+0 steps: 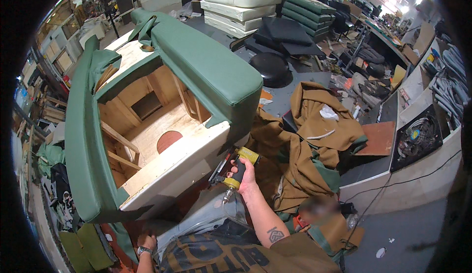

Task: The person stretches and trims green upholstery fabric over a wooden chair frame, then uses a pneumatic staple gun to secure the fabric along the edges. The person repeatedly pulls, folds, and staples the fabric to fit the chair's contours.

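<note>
My right hand (247, 175) is wrapped round the grip of a yellow and black air stapler (242, 164), its hose fitting pointing down toward my lap. The stapler's dark magazine is close to the front corner of a large wooden furniture frame (169, 184). Green upholstery (206, 61) covers the frame's sides, while bare wood and an open, hollow inside show in its middle. Low under the front edge is my left hand (146, 242), a watch on its wrist, beside a hanging strip of green covering (124, 241). Shadow and the small view hide its fingers.
Brown cloth-backed covering (314, 111) lies heaped on the right. Behind stand stacked white cushions (240, 7) and green cushions (307, 15), with black padded pieces (287, 32) nearby. A fan (413, 134) sits at the right, and a cable (393, 187) runs past it.
</note>
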The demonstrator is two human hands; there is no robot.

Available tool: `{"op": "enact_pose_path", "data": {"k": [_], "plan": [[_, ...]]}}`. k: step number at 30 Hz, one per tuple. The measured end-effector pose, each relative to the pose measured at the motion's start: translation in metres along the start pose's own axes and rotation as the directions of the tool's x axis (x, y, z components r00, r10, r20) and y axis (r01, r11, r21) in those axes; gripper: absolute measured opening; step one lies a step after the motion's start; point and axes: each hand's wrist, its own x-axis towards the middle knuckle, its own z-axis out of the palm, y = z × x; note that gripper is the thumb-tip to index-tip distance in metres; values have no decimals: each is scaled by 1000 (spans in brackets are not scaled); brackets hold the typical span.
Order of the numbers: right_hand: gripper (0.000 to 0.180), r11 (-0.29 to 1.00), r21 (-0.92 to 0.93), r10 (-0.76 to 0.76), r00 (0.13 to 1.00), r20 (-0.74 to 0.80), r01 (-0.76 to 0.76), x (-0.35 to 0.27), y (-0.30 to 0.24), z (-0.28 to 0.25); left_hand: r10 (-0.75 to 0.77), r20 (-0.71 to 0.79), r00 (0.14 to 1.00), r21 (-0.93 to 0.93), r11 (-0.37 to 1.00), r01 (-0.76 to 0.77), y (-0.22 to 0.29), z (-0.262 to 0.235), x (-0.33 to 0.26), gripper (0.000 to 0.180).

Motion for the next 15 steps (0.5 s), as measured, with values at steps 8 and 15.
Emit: {"op": "enact_pose_path", "data": {"k": [8,15], "plan": [[27,999,-11,-50,999,-8,50,-30,-9,-8,38,-51,998,-25,999,-39,-20,34,21,46],[37,997,-72,-27,999,42,30,-43,-15,1,-30,-46,998,-3,1000,30,-35,74,46,47]]}}
